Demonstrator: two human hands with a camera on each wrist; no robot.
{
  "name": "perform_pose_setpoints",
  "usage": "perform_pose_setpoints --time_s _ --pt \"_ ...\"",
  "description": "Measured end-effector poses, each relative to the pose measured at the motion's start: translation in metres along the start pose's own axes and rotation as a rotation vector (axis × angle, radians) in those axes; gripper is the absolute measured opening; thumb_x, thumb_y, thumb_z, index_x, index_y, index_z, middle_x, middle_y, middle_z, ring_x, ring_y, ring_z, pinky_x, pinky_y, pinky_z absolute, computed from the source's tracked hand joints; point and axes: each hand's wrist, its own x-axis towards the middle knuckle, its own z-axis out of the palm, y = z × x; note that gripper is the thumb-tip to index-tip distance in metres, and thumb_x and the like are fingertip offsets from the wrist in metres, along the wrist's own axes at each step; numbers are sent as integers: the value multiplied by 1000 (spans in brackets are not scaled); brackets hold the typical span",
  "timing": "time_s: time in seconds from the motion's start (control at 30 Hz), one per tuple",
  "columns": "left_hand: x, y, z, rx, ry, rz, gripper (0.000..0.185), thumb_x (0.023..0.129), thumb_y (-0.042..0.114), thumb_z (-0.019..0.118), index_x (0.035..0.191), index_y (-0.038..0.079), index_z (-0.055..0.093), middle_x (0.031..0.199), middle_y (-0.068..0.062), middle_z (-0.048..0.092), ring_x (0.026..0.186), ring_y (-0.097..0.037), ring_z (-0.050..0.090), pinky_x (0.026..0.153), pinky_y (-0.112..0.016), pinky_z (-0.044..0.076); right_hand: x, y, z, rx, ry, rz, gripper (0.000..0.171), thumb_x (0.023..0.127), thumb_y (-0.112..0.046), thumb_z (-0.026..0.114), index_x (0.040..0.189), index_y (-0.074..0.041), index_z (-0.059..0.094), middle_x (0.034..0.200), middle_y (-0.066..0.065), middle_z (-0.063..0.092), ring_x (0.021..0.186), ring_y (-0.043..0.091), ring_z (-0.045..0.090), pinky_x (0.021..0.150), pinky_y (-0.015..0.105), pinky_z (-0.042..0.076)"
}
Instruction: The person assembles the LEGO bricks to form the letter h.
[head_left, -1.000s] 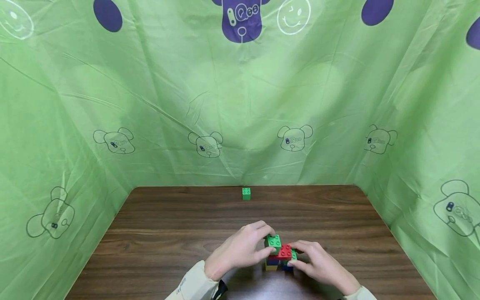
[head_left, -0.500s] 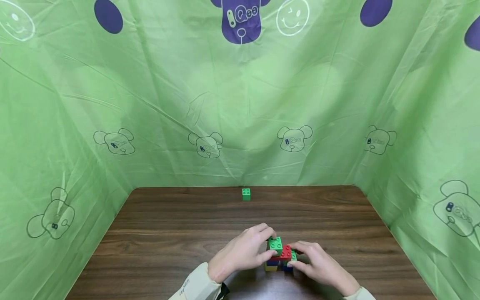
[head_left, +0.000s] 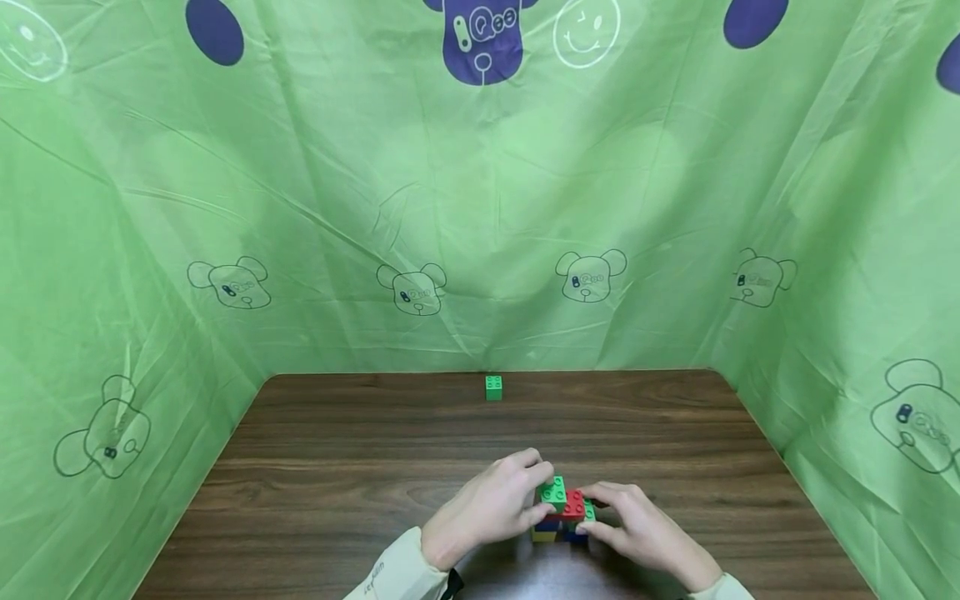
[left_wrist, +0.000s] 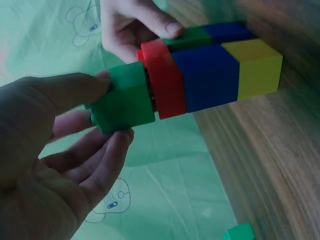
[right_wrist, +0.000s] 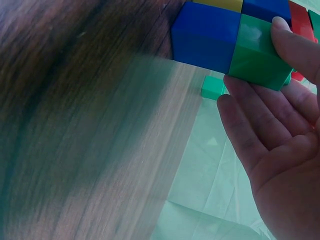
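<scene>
While your sleeves rest at the near edge of the tabletop (head_left: 315,467), your two hands meet around a small brick stack (head_left: 558,521) just right of its middle. Your left hand (head_left: 491,504) has its grip closed on the green top brick (head_left: 553,492), thumb on one side and fingertips on the other; the left wrist view shows this brick set against the red brick (left_wrist: 165,80), though whether it is fully seated you cannot tell. Your right hand (head_left: 645,529) steadies the stack from the other side, its grip curled round a second green brick (right_wrist: 257,52) that sits on a blue brick (right_wrist: 205,35). Below the red one lie another blue brick (left_wrist: 205,75) and a yellow brick (left_wrist: 257,67), which stands on the wood. Farther off, a lone green brick (head_left: 492,387) sits alone at the middle of the far edge. Beyond it, a green cloth (head_left: 480,208) printed with bears hangs around three sides.
</scene>
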Motion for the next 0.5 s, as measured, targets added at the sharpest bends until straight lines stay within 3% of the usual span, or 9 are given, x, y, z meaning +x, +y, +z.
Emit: perform_pose_setpoints --time_s 0.23,0.5 --pt "1 1 -1 35 7 13 21 81 30 74 86 17 57 83 7 52 69 2 43 58 -6 39 1 1 1 6 3 -10 32 85 -22 69 116 -27 59 108 -13 65 97 6 64 76 35 56" --pt "3 4 -4 -3 -42 -19 19 80 28 75 86 17 61 82 5 57 66 4 44 57 -4 38 -1 0 2 9 1 -5 33 85 -21 70 116 -26 60 107 -12 65 97 7 64 75 36 56"
